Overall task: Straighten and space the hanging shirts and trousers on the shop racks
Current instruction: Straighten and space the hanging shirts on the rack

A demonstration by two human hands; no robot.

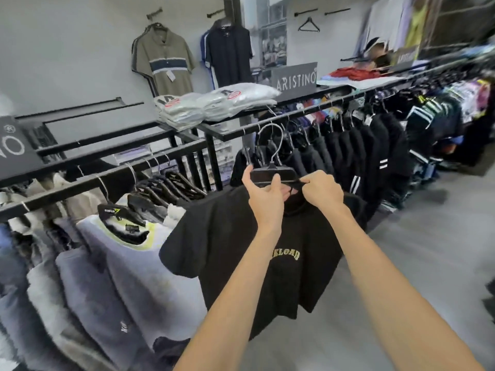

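Running across the frame's upper half, a black rack [294,117] carries dark clothes. At centre, a black T-shirt [227,236] with yellow lettering hangs on a black hanger [267,174]. My left hand [263,199] grips the hanger; my right hand [321,191], close beside it, pinches the shirt's neckline.

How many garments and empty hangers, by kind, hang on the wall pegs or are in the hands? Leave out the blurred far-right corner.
Polo shirts facing out: 2, the olive polo and the navy polo
Empty hanger on the wall: 1
Black T-shirt, held: 1
Total: 4
Shirts partly hidden behind the polos are not counted.
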